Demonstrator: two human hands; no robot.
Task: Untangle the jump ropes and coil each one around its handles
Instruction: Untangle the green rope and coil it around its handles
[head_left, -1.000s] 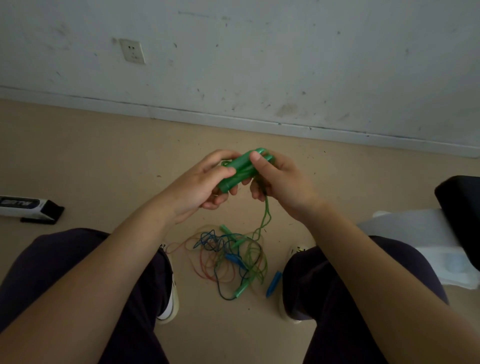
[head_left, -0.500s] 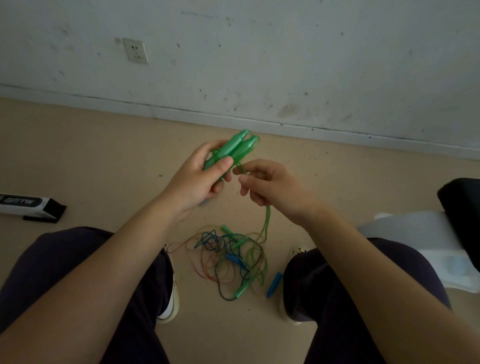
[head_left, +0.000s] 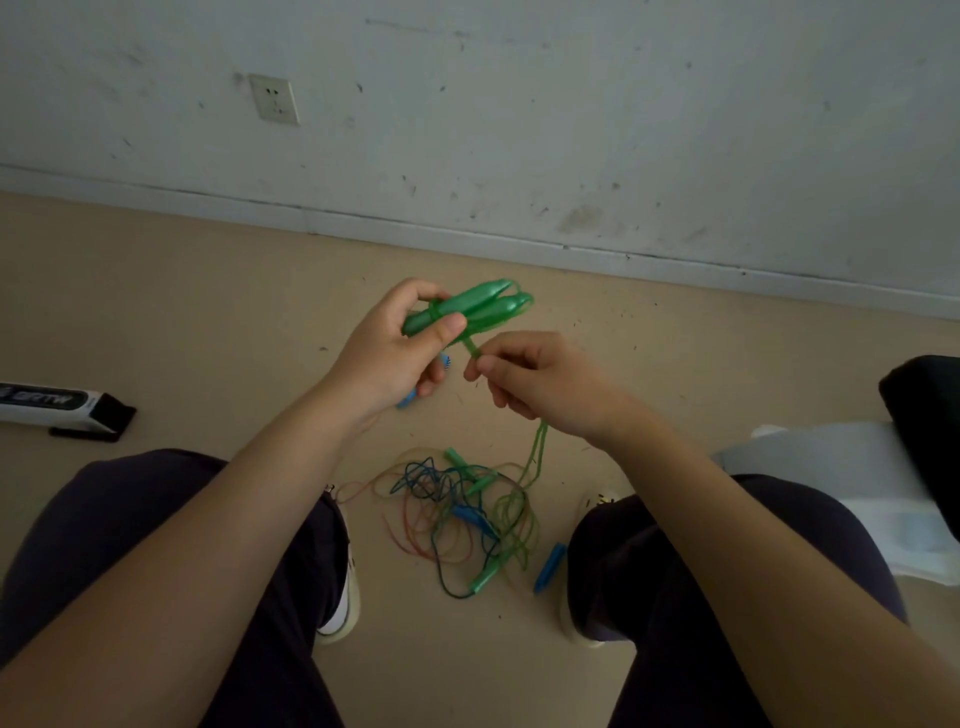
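seen from above, seated, knees apart over a tan floor (head_left: 156, 312). left hand (head_left: 400, 353) gripping two green handles (head_left: 478, 306) side by side, fingers wrapped around them. right hand (head_left: 545, 384) pinching the green rope (head_left: 537, 452) just below the handles, rope trailing down to a tangled pile of ropes (head_left: 457, 509) on the floor between the feet.

Two green handles (head_left: 470, 310) lie side by side, tips pointing up and right, with a turn of green rope (head_left: 537, 457) around their near end. That rope drops to a tangle (head_left: 457, 512) of green, blue and orange ropes on the floor, with green handles among them and a blue handle (head_left: 549, 568) just beside it.
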